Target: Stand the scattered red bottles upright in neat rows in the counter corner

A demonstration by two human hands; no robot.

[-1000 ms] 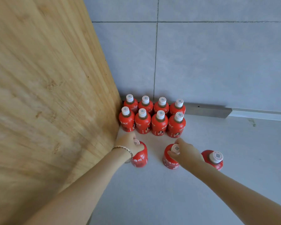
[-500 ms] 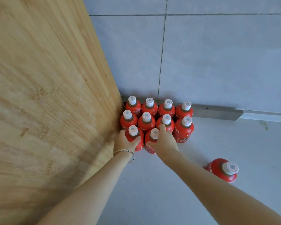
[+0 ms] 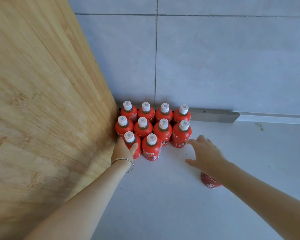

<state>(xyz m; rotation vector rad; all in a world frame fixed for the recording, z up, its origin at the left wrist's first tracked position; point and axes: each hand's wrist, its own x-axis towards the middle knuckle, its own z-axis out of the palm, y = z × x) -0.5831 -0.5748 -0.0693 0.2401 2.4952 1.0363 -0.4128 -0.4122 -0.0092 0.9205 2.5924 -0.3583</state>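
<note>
Several red bottles with white caps stand upright in the counter corner, in two full rows [image 3: 163,129] against the tiled wall. A third row has two bottles. My left hand [image 3: 123,149] is wrapped around the leftmost one [image 3: 130,141], close to the wooden panel. The second front bottle [image 3: 151,148] stands free beside it. My right hand [image 3: 204,154] hovers open above the counter, right of the rows, holding nothing. One more red bottle [image 3: 210,181] is on the counter under my right forearm, mostly hidden.
A tall wooden panel [image 3: 47,108] forms the left side of the corner. Grey wall tiles [image 3: 223,63] and a metal strip [image 3: 215,116] close the back. The white counter [image 3: 163,205] stretches toward me and to the right.
My right hand has let go of the second front-row bottle and pulled back to the right, over the lone bottle. My left hand stays on the leftmost front bottle.
</note>
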